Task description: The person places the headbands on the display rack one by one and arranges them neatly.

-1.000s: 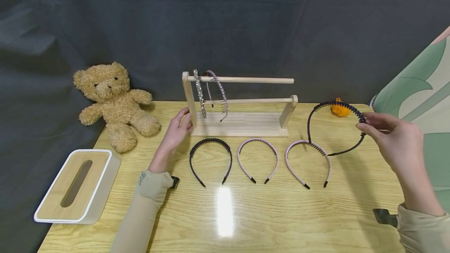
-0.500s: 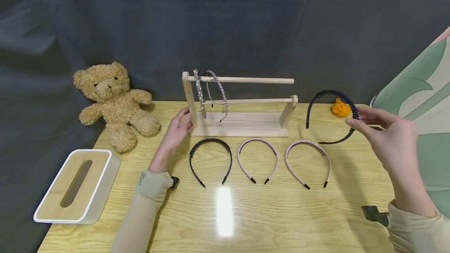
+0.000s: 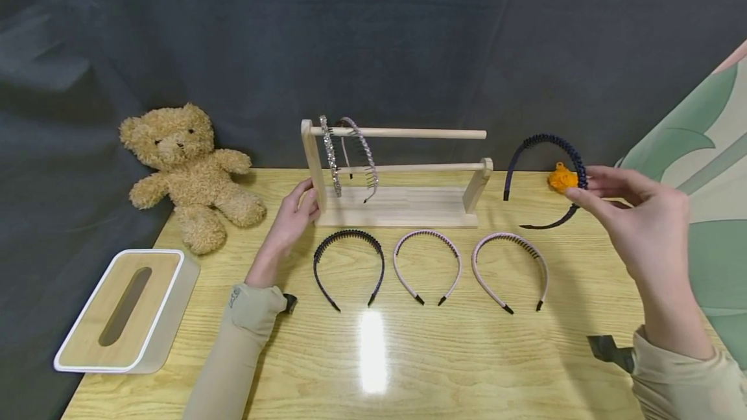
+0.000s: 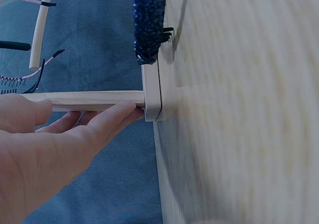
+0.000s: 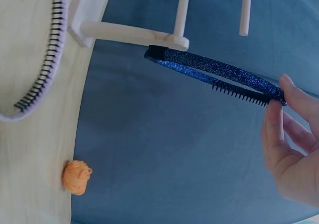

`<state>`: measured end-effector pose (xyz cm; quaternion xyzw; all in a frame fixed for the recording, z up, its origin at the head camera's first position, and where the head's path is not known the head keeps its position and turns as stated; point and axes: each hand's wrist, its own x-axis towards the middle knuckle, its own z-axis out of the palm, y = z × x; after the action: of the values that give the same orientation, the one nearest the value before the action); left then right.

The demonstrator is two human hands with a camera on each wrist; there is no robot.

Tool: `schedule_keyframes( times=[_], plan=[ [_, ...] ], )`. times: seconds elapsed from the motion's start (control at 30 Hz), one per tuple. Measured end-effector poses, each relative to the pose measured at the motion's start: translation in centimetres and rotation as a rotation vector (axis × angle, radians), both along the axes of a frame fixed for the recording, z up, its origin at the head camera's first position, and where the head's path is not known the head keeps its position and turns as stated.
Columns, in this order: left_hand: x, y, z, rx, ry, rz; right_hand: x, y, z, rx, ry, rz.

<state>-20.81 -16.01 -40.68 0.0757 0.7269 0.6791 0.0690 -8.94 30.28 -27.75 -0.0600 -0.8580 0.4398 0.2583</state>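
Note:
My right hand (image 3: 648, 219) pinches a navy headband (image 3: 570, 148) with small teeth between thumb and fingertips, raised right of the wooden headband rack (image 3: 403, 209). In the right wrist view its glittery band (image 5: 224, 72) reaches toward the rack's end post. My left hand (image 3: 292, 216) holds the rack's left upright low down, with the fingers along it in the left wrist view. A silver rhinestone headband (image 3: 330, 157) and a lilac headband (image 3: 369, 151) hang on the upper rod. In front of the rack lie a dark headband (image 3: 350, 233) and two pink headbands (image 3: 428, 233).
A teddy bear (image 3: 192, 174) sits at the back left, with a tissue box (image 3: 169, 316) in front of it. A small orange ball-like object (image 3: 560, 179) lies behind the navy headband. Dark cloth (image 3: 408, 37) hangs behind the table.
My right hand has carried the navy headband left and upward, away from the right pink headband that it overlapped before. My left hand has stayed at the rack's upright.

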Motion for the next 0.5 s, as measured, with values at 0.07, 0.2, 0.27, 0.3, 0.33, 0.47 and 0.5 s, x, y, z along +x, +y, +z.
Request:
schedule_keyframes(
  times=[0.07, 0.2, 0.27, 0.3, 0.33, 0.47, 0.5],
  plan=[
    [0.0, 0.0, 0.0, -0.002, -0.002, 0.002, 0.0, -0.3, 0.3, -0.013, 0.008, -0.001],
    [0.0, 0.0, -0.1, -0.003, -0.006, 0.004, 0.0, -0.8, 0.8, -0.041, 0.012, -0.01],
    [0.0, 0.0, -0.1, -0.002, -0.007, 0.005, 0.0, -1.2, 1.1, -0.045, 0.012, -0.014],
    [0.0, 0.0, -0.1, -0.003, -0.008, 0.005, 0.0, -1.3, 1.2, -0.047, 0.014, -0.015],
    [0.0, 0.0, 0.0, -0.002, -0.009, 0.004, 0.0, -1.5, 1.3, -0.047, 0.016, -0.018],
    [0.0, 0.0, 0.0, 0.0, -0.009, 0.002, 0.1, -2.1, 1.8, -0.045, 0.023, -0.02],
    [0.0, 0.0, 0.0, 0.001, -0.009, 0.001, 0.1, -2.2, 1.9, -0.049, 0.026, -0.02]
  ],
)
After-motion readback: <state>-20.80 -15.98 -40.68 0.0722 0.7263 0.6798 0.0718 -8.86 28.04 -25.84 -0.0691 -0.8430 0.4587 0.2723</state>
